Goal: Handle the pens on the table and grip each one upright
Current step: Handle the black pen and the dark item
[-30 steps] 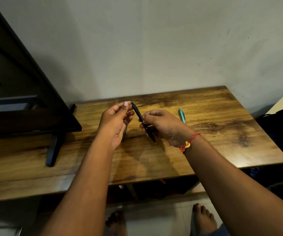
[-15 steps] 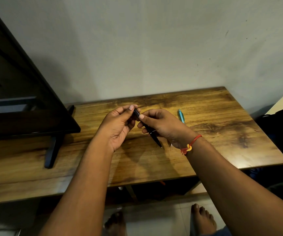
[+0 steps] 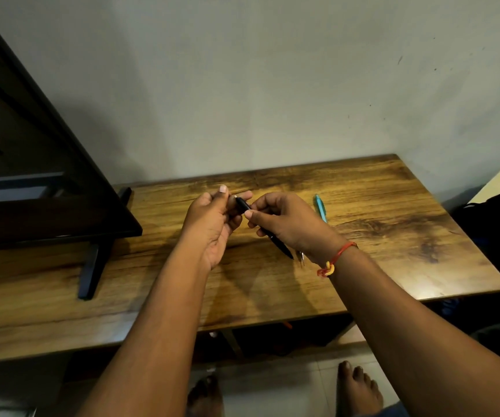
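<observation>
the left hand (image 3: 212, 224) and right hand (image 3: 287, 224) are pinching the black pen (image 3: 278, 243), tilted over the worktop (image 3: 393, 236); this light fingertip hold may be risking a slip during uprighting.

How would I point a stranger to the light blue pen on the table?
Find the wooden table against the wall. The light blue pen lies on it just right of the right hand. Unlike the black pen being held, it is untouched.

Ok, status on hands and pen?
Left hand pinches top of black pen; right hand grips its barrel. Pen tilted, not upright. Teal pen on table, nothing blocking.
</observation>
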